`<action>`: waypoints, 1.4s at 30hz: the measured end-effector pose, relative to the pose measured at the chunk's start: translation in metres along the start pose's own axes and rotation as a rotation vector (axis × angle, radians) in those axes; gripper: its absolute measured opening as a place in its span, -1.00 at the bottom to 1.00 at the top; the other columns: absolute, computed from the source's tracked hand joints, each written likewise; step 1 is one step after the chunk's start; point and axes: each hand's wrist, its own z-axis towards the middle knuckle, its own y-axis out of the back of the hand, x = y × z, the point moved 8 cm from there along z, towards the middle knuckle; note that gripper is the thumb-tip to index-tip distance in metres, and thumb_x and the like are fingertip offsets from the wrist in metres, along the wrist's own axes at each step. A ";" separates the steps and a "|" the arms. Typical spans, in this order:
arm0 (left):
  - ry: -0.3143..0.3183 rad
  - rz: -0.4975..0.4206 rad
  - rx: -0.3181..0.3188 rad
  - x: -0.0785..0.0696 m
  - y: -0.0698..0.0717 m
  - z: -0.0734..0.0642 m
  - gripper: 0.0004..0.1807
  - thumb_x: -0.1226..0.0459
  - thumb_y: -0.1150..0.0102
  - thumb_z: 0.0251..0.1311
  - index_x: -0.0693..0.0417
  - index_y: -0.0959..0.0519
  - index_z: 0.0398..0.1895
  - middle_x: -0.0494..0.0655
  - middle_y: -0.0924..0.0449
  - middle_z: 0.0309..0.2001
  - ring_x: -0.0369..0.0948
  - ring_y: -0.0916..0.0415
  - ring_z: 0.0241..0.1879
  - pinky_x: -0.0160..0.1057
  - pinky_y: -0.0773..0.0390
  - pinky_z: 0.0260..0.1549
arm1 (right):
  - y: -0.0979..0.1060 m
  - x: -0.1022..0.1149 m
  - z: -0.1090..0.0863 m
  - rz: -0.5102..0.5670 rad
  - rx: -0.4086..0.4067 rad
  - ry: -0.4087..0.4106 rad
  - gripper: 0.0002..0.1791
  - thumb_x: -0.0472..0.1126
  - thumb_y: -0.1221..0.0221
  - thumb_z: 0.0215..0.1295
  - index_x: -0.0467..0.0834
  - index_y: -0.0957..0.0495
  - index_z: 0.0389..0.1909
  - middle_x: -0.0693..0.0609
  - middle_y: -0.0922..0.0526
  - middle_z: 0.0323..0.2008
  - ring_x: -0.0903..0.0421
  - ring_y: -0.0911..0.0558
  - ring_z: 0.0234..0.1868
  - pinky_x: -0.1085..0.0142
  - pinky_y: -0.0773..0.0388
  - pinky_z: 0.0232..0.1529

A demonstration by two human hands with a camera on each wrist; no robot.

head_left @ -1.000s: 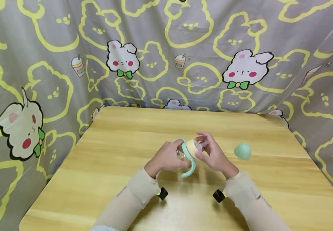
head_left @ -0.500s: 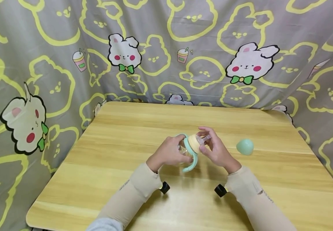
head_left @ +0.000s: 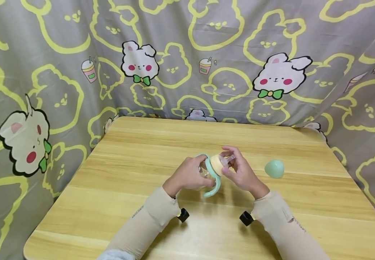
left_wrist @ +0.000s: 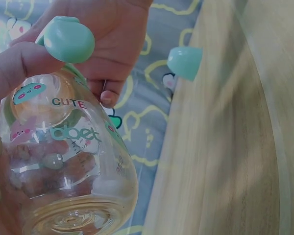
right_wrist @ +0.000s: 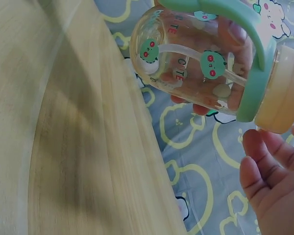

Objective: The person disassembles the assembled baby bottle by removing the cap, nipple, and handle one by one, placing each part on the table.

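Observation:
A clear baby bottle (head_left: 205, 172) with a mint-green two-handled ring (head_left: 212, 169), a cream collar (head_left: 217, 165) and a clear straw spout (head_left: 229, 159) is held tilted, its spout towards the right. My left hand (head_left: 190, 174) grips the bottle's body, with the thumb near a green handle (left_wrist: 71, 39) in the left wrist view. At the collar and spout, my right hand (head_left: 240, 171) holds on with thumb and fingers on either side. Inside the bottle, a pale straw (right_wrist: 179, 50) runs to a white weight. A mint-green domed cap (head_left: 274, 168) lies on the table to the right.
The wood-grain table (head_left: 135, 144) extends under both arms. Grey curtains (head_left: 174, 90) with yellow outlines and rabbit prints enclose its back and sides. Black wrist cameras (head_left: 246, 218) project inward from beige sleeves.
The head view tips slightly and comes back. Both hands keep nearly the same hold on the baby bottle, and the cap stays where it lies.

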 end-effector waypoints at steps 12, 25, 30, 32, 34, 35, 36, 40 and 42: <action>0.007 -0.007 0.004 0.000 0.001 0.000 -0.49 -0.02 -0.43 -0.24 -0.12 -0.49 -0.17 -0.14 -0.64 -0.29 -0.26 -0.51 -0.41 -0.28 -0.49 -0.47 | -0.002 0.004 0.001 0.054 0.016 0.026 -0.37 -0.50 -0.06 0.20 -0.45 -0.08 0.29 -0.31 -0.38 -0.02 0.12 -0.49 -0.17 0.36 -0.42 -0.15; -0.011 -0.007 0.006 -0.001 -0.001 0.002 -0.50 -0.01 -0.42 -0.23 -0.12 -0.49 -0.18 -0.06 -0.66 -0.27 -0.28 -0.48 -0.45 -0.28 -0.49 -0.50 | 0.001 -0.003 -0.001 0.016 -0.022 -0.079 -0.25 -0.16 -0.21 0.31 -0.37 -0.05 0.35 -0.30 -0.41 -0.02 0.11 -0.54 -0.23 0.40 -0.49 -0.17; -0.007 -0.013 0.004 -0.001 0.000 0.002 -0.49 -0.01 -0.44 -0.23 -0.10 -0.50 -0.17 -0.06 -0.66 -0.27 -0.28 -0.47 -0.46 -0.29 -0.49 -0.49 | 0.001 0.001 -0.001 0.055 -0.002 -0.010 -0.29 -0.44 -0.13 0.23 -0.43 -0.02 0.33 -0.34 -0.37 0.01 0.12 -0.52 -0.17 0.41 -0.45 -0.12; -0.008 -0.019 0.001 -0.002 0.000 0.002 -0.49 -0.01 -0.45 -0.23 -0.11 -0.50 -0.17 -0.07 -0.66 -0.27 -0.28 -0.47 -0.46 -0.29 -0.49 -0.50 | 0.001 0.002 0.000 0.051 -0.001 -0.003 -0.31 -0.37 -0.14 0.28 -0.41 -0.02 0.34 -0.33 -0.37 0.01 0.13 -0.52 -0.17 0.41 -0.45 -0.12; -0.007 -0.025 0.004 -0.002 0.000 0.002 -0.50 -0.01 -0.44 -0.23 -0.12 -0.50 -0.17 -0.09 -0.66 -0.27 -0.28 -0.48 -0.46 -0.28 -0.49 -0.50 | 0.002 0.001 -0.001 0.042 -0.006 -0.012 -0.31 -0.30 -0.15 0.32 -0.39 -0.04 0.34 -0.32 -0.37 0.01 0.13 -0.53 -0.18 0.41 -0.47 -0.14; -0.007 -0.027 0.007 -0.002 0.000 0.002 -0.50 -0.01 -0.44 -0.22 -0.13 -0.50 -0.17 -0.09 -0.66 -0.27 -0.28 -0.48 -0.46 -0.28 -0.49 -0.50 | 0.003 0.000 -0.001 0.035 -0.009 -0.019 -0.31 -0.27 -0.16 0.33 -0.37 -0.04 0.35 -0.32 -0.38 0.00 0.14 -0.54 -0.19 0.41 -0.48 -0.14; -0.005 -0.025 0.009 -0.003 -0.001 0.002 -0.50 -0.01 -0.43 -0.22 -0.13 -0.49 -0.17 -0.11 -0.66 -0.27 -0.28 -0.48 -0.46 -0.28 -0.49 -0.50 | 0.003 0.000 -0.001 0.029 -0.012 -0.024 -0.31 -0.27 -0.17 0.32 -0.36 -0.05 0.35 -0.31 -0.38 0.00 0.14 -0.54 -0.20 0.41 -0.49 -0.15; 0.010 -0.021 0.011 -0.002 -0.002 0.002 -0.50 -0.01 -0.44 -0.24 -0.15 -0.49 -0.18 -0.18 -0.64 -0.29 -0.28 -0.49 -0.45 -0.28 -0.50 -0.49 | 0.003 0.002 -0.002 0.031 -0.008 -0.019 -0.30 -0.44 -0.14 0.24 -0.39 -0.04 0.34 -0.33 -0.37 0.01 0.13 -0.53 -0.18 0.40 -0.48 -0.13; 0.007 -0.015 0.004 -0.002 -0.002 0.002 -0.50 -0.01 -0.45 -0.24 -0.15 -0.49 -0.17 -0.19 -0.64 -0.29 -0.29 -0.50 -0.44 -0.28 -0.50 -0.48 | 0.002 0.005 -0.002 0.046 -0.003 -0.004 -0.29 -0.53 -0.10 0.18 -0.42 -0.03 0.33 -0.35 -0.37 0.02 0.13 -0.52 -0.13 0.40 -0.46 -0.10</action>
